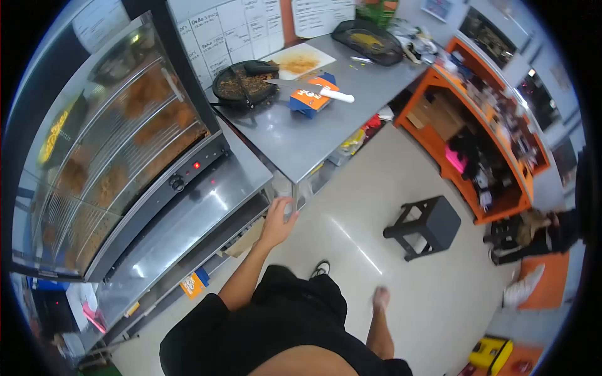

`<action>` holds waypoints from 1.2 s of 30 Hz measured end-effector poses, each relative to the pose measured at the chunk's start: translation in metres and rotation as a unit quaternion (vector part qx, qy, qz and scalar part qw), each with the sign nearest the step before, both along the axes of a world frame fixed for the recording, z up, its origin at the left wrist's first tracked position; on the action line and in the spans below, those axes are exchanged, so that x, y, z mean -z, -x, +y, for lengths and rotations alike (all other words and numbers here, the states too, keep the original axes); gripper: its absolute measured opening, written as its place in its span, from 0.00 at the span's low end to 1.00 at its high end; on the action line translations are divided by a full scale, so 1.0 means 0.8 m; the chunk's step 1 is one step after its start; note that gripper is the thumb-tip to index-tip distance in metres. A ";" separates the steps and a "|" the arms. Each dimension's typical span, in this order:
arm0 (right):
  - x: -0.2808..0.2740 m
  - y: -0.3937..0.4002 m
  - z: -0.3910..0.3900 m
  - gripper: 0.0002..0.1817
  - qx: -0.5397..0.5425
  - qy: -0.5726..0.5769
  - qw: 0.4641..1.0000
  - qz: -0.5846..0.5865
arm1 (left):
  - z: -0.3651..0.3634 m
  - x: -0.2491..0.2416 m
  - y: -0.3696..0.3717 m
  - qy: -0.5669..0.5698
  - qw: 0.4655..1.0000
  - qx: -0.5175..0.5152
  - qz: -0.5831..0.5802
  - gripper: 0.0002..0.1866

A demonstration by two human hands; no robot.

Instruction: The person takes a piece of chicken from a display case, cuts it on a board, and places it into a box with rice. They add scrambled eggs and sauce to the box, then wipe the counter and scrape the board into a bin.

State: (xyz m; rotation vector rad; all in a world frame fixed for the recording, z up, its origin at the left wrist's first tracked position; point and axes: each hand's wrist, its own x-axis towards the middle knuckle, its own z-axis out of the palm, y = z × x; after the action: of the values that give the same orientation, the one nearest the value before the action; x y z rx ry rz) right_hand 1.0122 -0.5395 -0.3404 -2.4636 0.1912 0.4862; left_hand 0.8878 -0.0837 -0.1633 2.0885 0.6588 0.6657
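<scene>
My left hand (pixel 278 224) reaches down beside the front corner of the steel table (pixel 300 156), thumb and fingers apart and slightly curved. Just beyond it, clear plastic (pixel 301 189) shows under the corner; whether my fingers touch it is hard to see. My right hand (pixel 380 298) hangs low over the floor, away from any object, its fingers blurred. On the table, a white-handled knife (pixel 335 94) lies across an orange and blue food box (pixel 307 103). Next to them stands a black pan (pixel 241 88) with brown crumbs in it.
At left is a glass heated display case (pixel 125 125) with fried food on racks. A stained cutting board (pixel 304 61) and a black tray (pixel 369 42) sit farther back. A black stool (pixel 433 222) and an orange shelf unit (pixel 464 119) stand to the right. A person (pixel 558 232) is at the right edge.
</scene>
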 end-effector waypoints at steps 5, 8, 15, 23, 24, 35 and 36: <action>-0.174 -0.336 0.362 0.17 -0.180 -0.121 0.942 -0.255 | 0.071 -0.033 -0.151 0.075 0.989 -0.124 0.002 0.20; -0.252 -0.435 0.553 0.13 -0.358 -0.265 0.823 -0.353 | 0.137 -0.001 -0.256 0.275 0.935 -0.215 -0.064 0.21; -0.340 -0.363 0.841 0.19 -0.645 -0.307 0.650 -0.257 | 0.234 0.053 -0.426 0.250 0.855 -0.382 -0.247 0.23; -0.288 -0.241 0.989 0.27 -0.604 -0.172 0.766 0.139 | 0.205 0.144 -0.449 0.207 0.857 -0.425 -0.206 0.23; -0.285 -0.236 1.002 0.28 -0.586 -0.158 0.770 0.199 | 0.207 0.141 -0.450 0.208 0.857 -0.431 -0.193 0.23; -0.242 -0.219 1.057 0.11 -0.221 -0.216 0.637 0.706 | 0.202 0.013 -0.453 0.238 0.756 -0.567 -0.225 0.14; -0.278 -0.254 1.040 0.13 -0.224 -0.262 0.613 0.711 | 0.201 0.012 -0.446 0.244 0.748 -0.574 -0.229 0.14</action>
State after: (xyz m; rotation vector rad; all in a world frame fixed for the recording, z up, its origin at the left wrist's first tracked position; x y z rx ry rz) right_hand 1.2157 0.2923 -0.1182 -0.9789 0.0146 2.2443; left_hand 1.2442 0.0772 -0.1729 0.7768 1.6105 1.4072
